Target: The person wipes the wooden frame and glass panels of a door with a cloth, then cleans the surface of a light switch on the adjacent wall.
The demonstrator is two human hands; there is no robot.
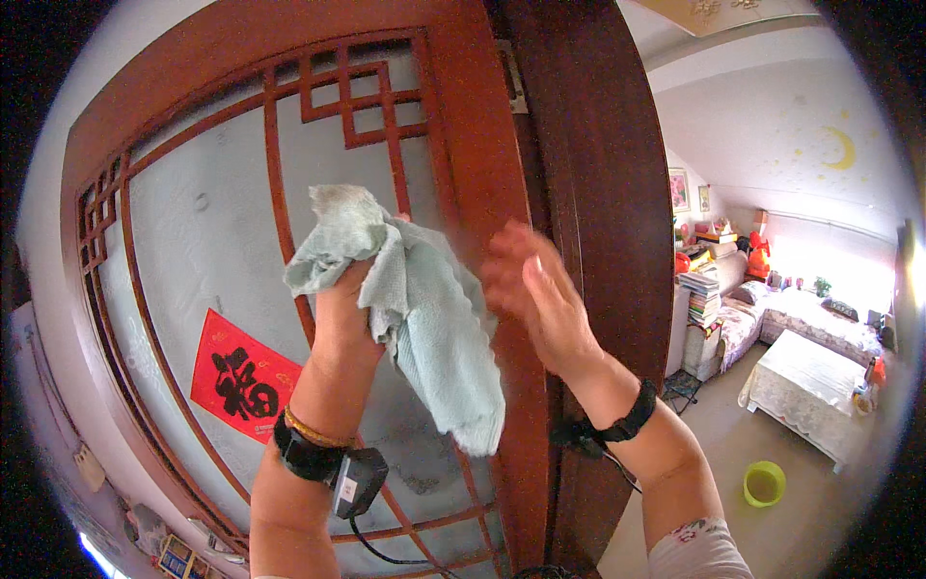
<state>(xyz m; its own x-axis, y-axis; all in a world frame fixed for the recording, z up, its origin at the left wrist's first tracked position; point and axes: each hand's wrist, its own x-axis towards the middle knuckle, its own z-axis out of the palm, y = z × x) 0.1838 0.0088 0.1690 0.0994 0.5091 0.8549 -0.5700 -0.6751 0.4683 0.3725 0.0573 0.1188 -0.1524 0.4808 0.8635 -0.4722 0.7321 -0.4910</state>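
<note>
At the left, 1 red paper diamond (239, 378) lies against the frosted glass (207, 241) of a wooden door (477, 125). Next, the left hand (353, 297) grips a bunched pale-green cloth (434, 333) — fingers mostly hidden in the folds — raised before the door, 1 end hanging down. Just right of it, the right hand (540, 294) (slightly blurred) is spread and empty; I cannot tell whether its fingertips touch the cloth. Farther right stand 1 lime-green bin (764, 484) and 1 white-covered table (810, 381).

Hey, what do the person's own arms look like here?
The left arm wears a golden bracelet, a black strap and a dark boxy device with white label and black cable. The right arm wears another black strap and a white, red-patterned sleeve.
</note>
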